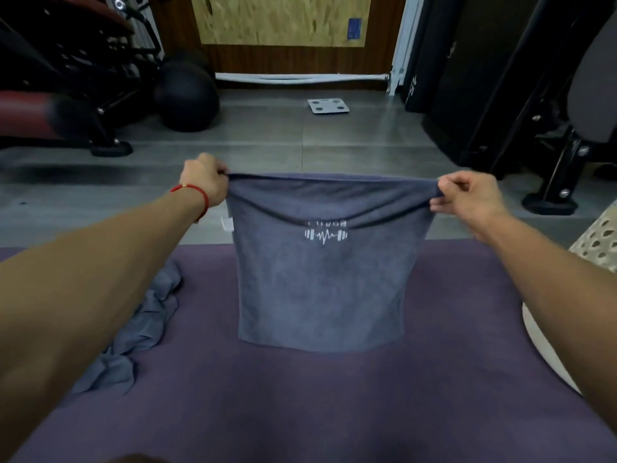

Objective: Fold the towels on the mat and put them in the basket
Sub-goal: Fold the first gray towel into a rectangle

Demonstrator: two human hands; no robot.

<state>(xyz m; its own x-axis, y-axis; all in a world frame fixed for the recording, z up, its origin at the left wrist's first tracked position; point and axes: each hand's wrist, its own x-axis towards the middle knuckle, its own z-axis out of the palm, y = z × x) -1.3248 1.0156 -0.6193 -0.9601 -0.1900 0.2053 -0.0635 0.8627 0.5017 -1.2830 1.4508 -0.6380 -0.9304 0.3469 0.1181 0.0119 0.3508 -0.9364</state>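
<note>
Status: folding under way, nothing visibly in the basket.

Item 1: grey terry towel with white dumbbell logo (pixel 320 282), soft, doubled over, hanging above the purple foam mat (pixel 300 396); left hand (pixel 205 182) and right hand (pixel 467 197) each pinch a top corner, fingers curled.

Item 2: second grey towel (pixel 140 325), crumpled on the mat's left, unfolded.

Item 3: cream perforated basket (pixel 597 238), right edge, contents hidden.

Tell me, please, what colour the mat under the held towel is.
The mat is a muted purple, seen in the head view.
</note>
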